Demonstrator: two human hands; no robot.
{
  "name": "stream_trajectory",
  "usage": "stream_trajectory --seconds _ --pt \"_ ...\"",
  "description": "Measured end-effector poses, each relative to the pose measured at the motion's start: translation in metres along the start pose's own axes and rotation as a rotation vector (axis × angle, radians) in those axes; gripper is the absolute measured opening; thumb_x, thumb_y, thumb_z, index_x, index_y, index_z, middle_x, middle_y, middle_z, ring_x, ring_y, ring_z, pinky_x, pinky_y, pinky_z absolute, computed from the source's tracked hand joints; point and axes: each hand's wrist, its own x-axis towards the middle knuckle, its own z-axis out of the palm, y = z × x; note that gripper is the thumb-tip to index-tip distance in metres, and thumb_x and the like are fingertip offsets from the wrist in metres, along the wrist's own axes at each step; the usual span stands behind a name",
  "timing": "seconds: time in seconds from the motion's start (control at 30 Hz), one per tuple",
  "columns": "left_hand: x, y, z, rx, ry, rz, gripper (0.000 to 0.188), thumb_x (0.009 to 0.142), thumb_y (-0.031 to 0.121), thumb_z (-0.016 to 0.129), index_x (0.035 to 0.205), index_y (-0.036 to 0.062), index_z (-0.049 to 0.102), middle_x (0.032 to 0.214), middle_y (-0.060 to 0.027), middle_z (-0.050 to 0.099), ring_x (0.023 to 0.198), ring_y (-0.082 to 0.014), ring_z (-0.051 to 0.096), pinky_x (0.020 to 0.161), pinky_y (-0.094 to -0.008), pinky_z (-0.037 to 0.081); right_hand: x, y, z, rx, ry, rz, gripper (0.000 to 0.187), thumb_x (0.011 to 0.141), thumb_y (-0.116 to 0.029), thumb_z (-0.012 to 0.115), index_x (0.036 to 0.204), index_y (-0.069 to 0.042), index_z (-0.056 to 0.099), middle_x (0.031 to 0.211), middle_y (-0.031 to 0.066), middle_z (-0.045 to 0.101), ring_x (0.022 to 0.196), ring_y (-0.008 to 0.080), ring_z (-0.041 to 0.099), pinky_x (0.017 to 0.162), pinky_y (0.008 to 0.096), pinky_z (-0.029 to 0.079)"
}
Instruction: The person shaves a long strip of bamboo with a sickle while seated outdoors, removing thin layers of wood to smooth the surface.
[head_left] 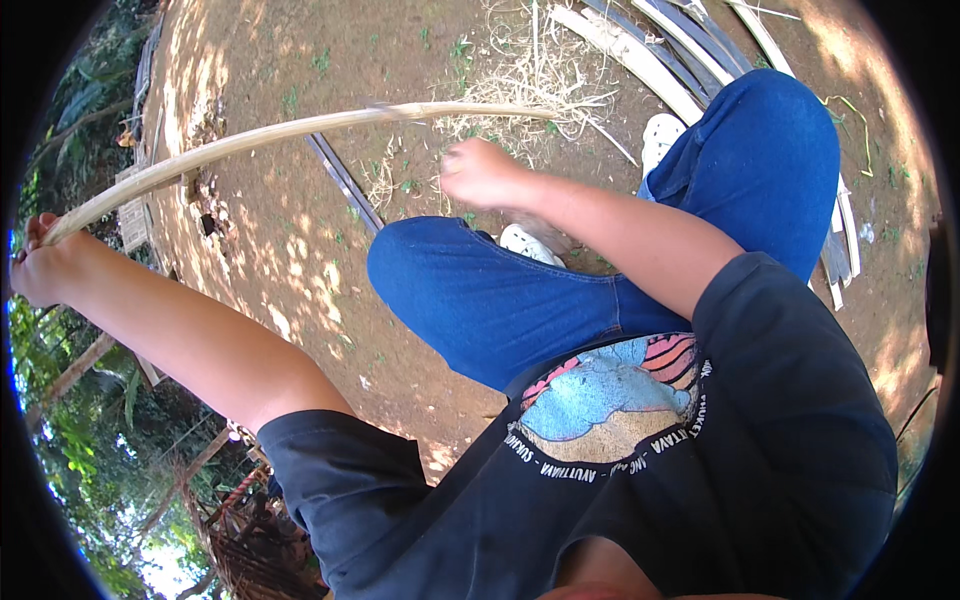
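My left hand [45, 265] is stretched far out to the left and closed around one end of a long pale bamboo strip [270, 133]. The strip arches across in front of me, its far end over a heap of thin shavings [535, 60]. My right hand [483, 173] is closed in a fist above my lap, just nearer to me than the strip and apart from it. Whatever its fingers may hold is hidden. A blurred brownish shape shows below the right wrist; I cannot make out what it is.
I sit low with knees bent over bare earth. Several split strips [640, 65] lie at the far right, passing beyond my right knee. A narrow dark strip [345, 180] lies by my left knee. Plants [75, 130] and wooden poles stand along the left.
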Motion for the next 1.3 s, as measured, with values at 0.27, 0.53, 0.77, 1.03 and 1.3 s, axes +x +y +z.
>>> stream_trajectory --seconds 0.27,0.53,0.77,1.03,1.3 --pt "0.039 -0.012 -0.016 -0.06 -0.041 -0.026 0.035 0.08 0.044 0.06 0.083 0.0096 0.058 0.075 -0.0034 0.057 0.063 -0.0185 0.049 0.064 -0.0384 0.037 -0.006 -0.065 0.0 -0.042 -0.016 -0.24 0.019 0.079 -0.022 0.064 0.08 -0.003 0.064 0.073 0.0146 0.064 0.068 0.0274 0.064 0.067 0.0407 0.051" --pt "0.025 0.003 -0.021 -0.109 -0.058 -0.039 0.015 0.085 0.023 0.046 0.077 0.0104 0.044 0.059 -0.0031 0.042 0.055 -0.0197 0.049 0.062 -0.0394 0.039 0.001 0.074 -0.034 -0.208 -0.031 0.463 0.025 0.083 -0.016 0.061 0.099 0.002 0.069 0.095 0.019 0.069 0.083 0.0261 0.069 0.075 0.0382 0.054" --pt "0.007 0.004 -0.051 -0.458 -0.36 -0.154 0.026 0.09 0.029 0.037 0.066 0.021 0.039 0.044 0.0048 0.037 0.056 -0.0183 0.054 0.083 -0.0472 0.036 0.003 0.087 -0.024 -0.18 0.08 0.383 0.029 0.082 -0.026 0.063 0.095 -0.002 0.07 0.081 0.0181 0.071 0.074 0.0305 0.07 0.075 0.04 0.054" --pt "-0.072 0.031 -0.024 -0.288 -0.215 -0.018 0.03 0.097 0.032 0.036 0.072 0.0159 0.04 0.054 0.0021 0.048 0.066 -0.0169 0.057 0.082 -0.0385 0.039 -0.018 -0.075 0.027 0.081 0.055 -0.109 0.026 0.083 -0.027 0.067 0.087 -0.001 0.066 0.071 0.0174 0.066 0.069 0.0338 0.066 0.068 0.0426 0.051" --pt "-0.112 0.063 0.016 -0.013 -0.022 0.108 0.021 0.096 0.026 0.043 0.082 0.01 0.042 0.062 0.0002 0.044 0.072 -0.018 0.056 0.073 -0.0327 0.039 -0.029 -0.196 0.034 0.199 0.007 -0.508 0.025 0.085 -0.023 0.066 0.089 0.003 0.066 0.064 0.0182 0.061 0.06 0.0315 0.062 0.061 0.042 0.048"
